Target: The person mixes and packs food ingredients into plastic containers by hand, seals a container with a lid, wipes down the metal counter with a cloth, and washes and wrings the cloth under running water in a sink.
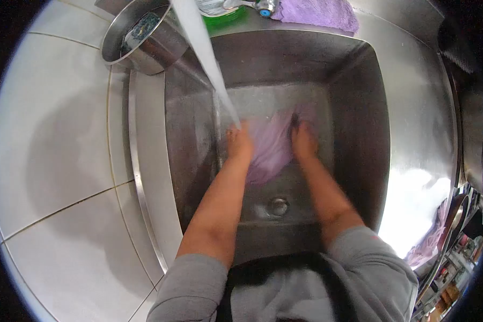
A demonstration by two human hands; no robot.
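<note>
A wet purple cloth (271,150) is stretched between my two hands, low in the metal sink (273,56). My left hand (239,140) is closed on the cloth's left side, right where a white stream of water (204,53) comes down. On the cloth's right side my right hand (304,140) grips it, with something dark beside the fingers that I cannot make out. Both hands are slightly blurred. The round drain (277,206) shows below the cloth on the sink floor.
A metal pot (158,51) with a scouring pad inside stands at the upper left. Behind the sink lie a folded purple cloth (319,13) and a green container (222,20). Another purple cloth (428,241) hangs at the right counter's edge. White tiles (64,134) are left.
</note>
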